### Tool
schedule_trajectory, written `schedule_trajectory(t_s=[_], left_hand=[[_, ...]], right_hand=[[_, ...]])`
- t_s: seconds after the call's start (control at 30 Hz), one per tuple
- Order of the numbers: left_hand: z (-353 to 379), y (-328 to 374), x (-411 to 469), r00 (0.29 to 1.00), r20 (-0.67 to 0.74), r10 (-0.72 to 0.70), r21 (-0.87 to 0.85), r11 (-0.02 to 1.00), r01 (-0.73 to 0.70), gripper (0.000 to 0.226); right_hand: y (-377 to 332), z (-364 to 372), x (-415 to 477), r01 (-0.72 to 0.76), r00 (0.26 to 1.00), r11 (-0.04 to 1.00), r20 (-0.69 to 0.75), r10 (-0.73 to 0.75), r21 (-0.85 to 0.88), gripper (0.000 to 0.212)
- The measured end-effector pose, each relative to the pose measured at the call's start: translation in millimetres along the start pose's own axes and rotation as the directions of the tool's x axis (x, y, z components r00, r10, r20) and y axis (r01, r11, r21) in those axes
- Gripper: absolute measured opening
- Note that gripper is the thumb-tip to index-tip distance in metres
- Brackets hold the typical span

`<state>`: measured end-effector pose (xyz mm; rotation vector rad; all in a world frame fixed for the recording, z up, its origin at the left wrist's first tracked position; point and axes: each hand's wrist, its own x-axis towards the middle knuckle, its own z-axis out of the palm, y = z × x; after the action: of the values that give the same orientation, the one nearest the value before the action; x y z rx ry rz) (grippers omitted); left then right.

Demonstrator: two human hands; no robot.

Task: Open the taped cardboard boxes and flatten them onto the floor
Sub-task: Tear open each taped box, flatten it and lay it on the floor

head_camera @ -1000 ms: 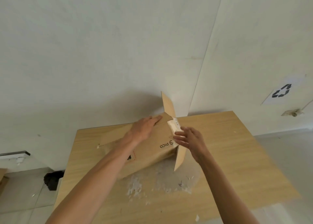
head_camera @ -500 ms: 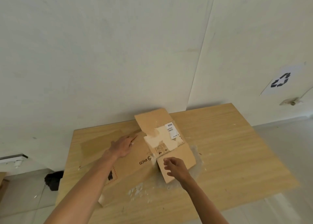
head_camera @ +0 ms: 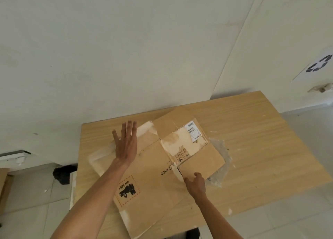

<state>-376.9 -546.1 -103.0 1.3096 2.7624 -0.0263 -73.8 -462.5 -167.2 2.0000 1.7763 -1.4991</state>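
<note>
A brown cardboard box lies collapsed flat on the wooden table, printed with "PICO" and a UN 3481 mark. Its end flaps spread toward the wall, with torn white patches and a shipping label. My left hand is spread flat, fingers apart, over the box's far left part. My right hand grips the near edge of the right flap, fingers curled on it.
Torn clear tape and plastic lie under the right flap. White scraps dot the table. A black object sits on the tiled floor at left. A recycling sign hangs on the right wall. The table's near edge is close.
The box went from standing with raised flaps to lying flat on the table. My left hand slid outward and spread open; my right hand moved down to the flap's near edge.
</note>
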Motion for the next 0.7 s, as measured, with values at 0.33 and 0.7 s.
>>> schedule_trajectory(t_s=[0.33, 0.7], left_hand=[[56, -40, 9, 0.788, 0.615, -0.015, -0.196, 0.966, 0.172, 0.066], [72, 46, -44, 0.881, 0.472, -0.023, 0.022, 1.0, 0.014, 0.082]], right_hand=[[-22, 40, 12, 0.392, 0.916, 0.714, 0.175, -0.36, -0.58, 0.094], [-43, 3, 54, 0.084, 0.978, 0.635, -0.057, -0.198, -0.768, 0.087]])
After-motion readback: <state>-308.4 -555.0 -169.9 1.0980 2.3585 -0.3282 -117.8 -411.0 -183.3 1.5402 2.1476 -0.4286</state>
